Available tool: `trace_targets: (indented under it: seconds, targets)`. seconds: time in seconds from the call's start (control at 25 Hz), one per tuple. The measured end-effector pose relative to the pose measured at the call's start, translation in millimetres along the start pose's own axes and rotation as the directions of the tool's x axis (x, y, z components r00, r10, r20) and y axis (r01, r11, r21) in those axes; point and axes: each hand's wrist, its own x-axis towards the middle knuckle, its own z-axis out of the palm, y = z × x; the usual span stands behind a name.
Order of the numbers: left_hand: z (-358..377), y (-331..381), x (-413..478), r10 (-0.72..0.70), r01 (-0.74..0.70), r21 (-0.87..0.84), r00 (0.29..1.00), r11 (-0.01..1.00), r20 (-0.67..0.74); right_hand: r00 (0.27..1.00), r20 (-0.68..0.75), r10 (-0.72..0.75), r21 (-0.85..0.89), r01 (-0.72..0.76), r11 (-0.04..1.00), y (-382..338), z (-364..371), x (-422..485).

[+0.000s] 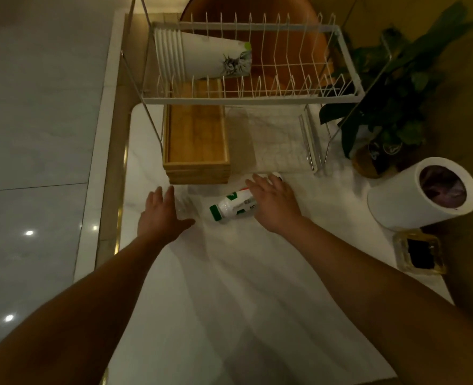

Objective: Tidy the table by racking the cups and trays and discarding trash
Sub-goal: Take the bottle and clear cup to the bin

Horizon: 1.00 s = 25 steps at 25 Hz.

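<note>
White bottle (229,208) lying on its side on the table (257,301), right hand (274,202) over it, grip slack with fingers straight, left hand (160,215) spread flat beside a clear cup (184,207), paper cups (202,56) stacked in the rack (252,100)

left hand (161,215): arm extended, fingers straight | right hand (275,205): arm extended, fingers spread

Print on the bottle (231,208) is too blurred to read.
</note>
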Motion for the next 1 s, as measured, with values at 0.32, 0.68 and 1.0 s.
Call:
trace_targets:
  seconds: [0.32,0.68,1.0]
  targets:
    - [5.8,7.9,-0.8,0.001,-0.001,0.036,1.000,0.999,-0.010,0.999,0.006,-0.041,-0.186,0.041,0.982,1.3,10.3,-25.4]
    - [12.3,18.9,-12.5,0.039,-0.040,0.077,0.999,0.996,0.018,0.997,0.026,0.076,-0.077,-0.073,0.994,5.0,29.5,-86.6]
    - [22.6,18.7,-72.8,0.027,-0.027,-0.007,1.000,1.000,-0.007,0.984,0.019,0.179,0.059,-0.180,0.982,12.7,26.1,-119.1]
